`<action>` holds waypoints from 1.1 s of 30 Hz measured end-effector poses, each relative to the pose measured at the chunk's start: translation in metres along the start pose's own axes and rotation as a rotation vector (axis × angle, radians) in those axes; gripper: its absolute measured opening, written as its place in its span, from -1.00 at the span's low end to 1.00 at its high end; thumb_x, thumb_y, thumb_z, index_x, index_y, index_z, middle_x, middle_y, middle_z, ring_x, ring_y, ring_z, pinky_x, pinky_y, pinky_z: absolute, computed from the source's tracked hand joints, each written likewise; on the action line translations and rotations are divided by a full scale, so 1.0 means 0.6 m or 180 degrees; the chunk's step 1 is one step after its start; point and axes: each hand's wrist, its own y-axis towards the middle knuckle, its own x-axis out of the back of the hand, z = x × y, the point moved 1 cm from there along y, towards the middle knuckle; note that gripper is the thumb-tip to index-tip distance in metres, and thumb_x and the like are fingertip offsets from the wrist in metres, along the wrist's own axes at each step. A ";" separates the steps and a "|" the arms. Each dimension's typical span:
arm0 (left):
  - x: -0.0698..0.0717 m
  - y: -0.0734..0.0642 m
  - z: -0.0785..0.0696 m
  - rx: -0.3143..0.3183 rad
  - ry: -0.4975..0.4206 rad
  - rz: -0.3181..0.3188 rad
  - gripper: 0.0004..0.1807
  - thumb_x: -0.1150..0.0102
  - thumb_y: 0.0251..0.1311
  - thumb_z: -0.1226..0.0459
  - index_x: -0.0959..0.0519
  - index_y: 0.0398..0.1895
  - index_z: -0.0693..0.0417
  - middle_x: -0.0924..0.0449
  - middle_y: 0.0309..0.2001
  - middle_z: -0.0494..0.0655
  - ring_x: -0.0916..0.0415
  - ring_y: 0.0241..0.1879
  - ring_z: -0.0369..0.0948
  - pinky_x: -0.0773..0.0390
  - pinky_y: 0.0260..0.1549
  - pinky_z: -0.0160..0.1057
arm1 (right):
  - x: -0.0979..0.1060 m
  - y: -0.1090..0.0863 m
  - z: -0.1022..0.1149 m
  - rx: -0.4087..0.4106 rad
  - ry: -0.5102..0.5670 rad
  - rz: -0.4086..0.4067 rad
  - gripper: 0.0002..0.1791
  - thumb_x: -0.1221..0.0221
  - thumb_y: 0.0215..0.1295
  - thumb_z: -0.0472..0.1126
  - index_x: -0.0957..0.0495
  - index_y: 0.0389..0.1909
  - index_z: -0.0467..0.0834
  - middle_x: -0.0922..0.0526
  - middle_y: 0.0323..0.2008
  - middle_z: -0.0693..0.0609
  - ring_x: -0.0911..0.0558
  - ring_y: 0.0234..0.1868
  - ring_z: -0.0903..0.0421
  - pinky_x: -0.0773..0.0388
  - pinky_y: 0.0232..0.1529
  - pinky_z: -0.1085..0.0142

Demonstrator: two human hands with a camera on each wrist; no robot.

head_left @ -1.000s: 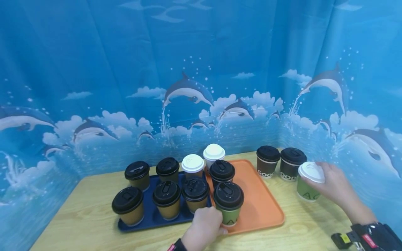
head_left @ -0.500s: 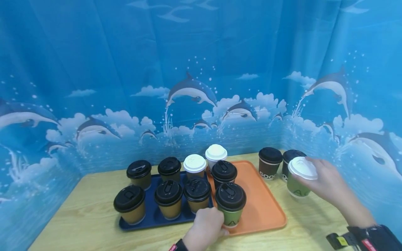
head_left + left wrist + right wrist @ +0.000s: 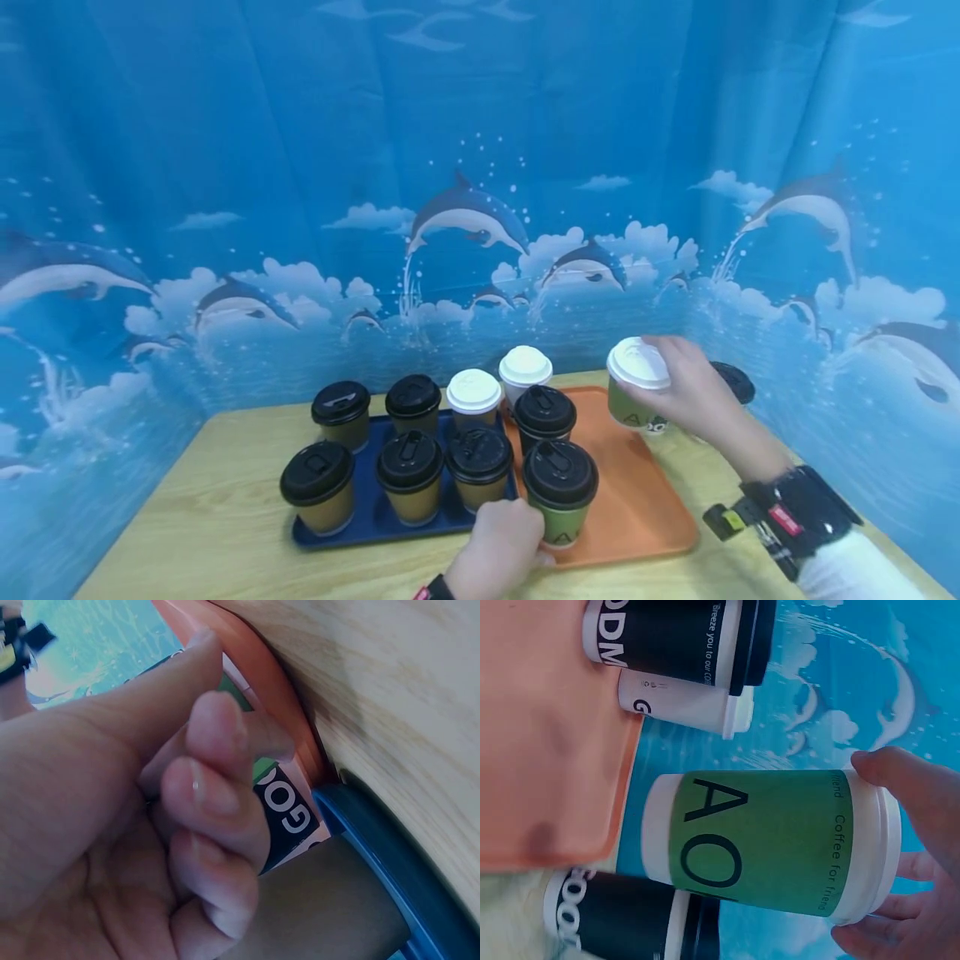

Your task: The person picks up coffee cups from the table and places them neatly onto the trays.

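Note:
My right hand [image 3: 678, 379] grips a green paper cup [image 3: 761, 844] by its white lid, held up over the far right edge of the orange tray [image 3: 637, 508]. Low at that tray's near left corner, my left hand [image 3: 502, 542] has its fingers curled, with thumb and index finger at the rim. Just beside it stands a green cup with a black lid [image 3: 561, 492]. Behind that one is a black cup [image 3: 545, 412], and a white-lidded white cup [image 3: 525, 371] is farther back. In the left wrist view, curled fingers [image 3: 214, 795] partly hide the cups.
A blue tray [image 3: 363, 504] adjoins on the left, carrying several brown cups with black lids [image 3: 408, 479] and a white-lidded one [image 3: 474, 392]. Dark cups stand right of the orange tray, one lid [image 3: 733, 382] showing past my right arm. A dolphin-print curtain [image 3: 450, 167] surrounds the wooden table [image 3: 202, 500].
My right hand has lifted the white-lidded green cup off the table and carried it left, past the dark cups, to the orange tray's edge. The left hand has stayed in place.

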 end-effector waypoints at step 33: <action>-0.005 0.012 0.000 0.0101 -0.0300 0.0498 -0.55 -0.48 -0.11 -0.24 -0.72 -0.53 -0.08 -0.66 -0.53 -0.24 -0.58 -0.53 -0.27 -0.57 -0.57 -0.20 | -0.160 0.155 -0.022 -0.0189 -0.0602 0.0650 -0.13 -0.35 0.20 0.10 -0.33 0.30 -0.44 -0.50 0.10 -0.46 -0.46 0.18 -0.40 -0.20 0.31 -0.37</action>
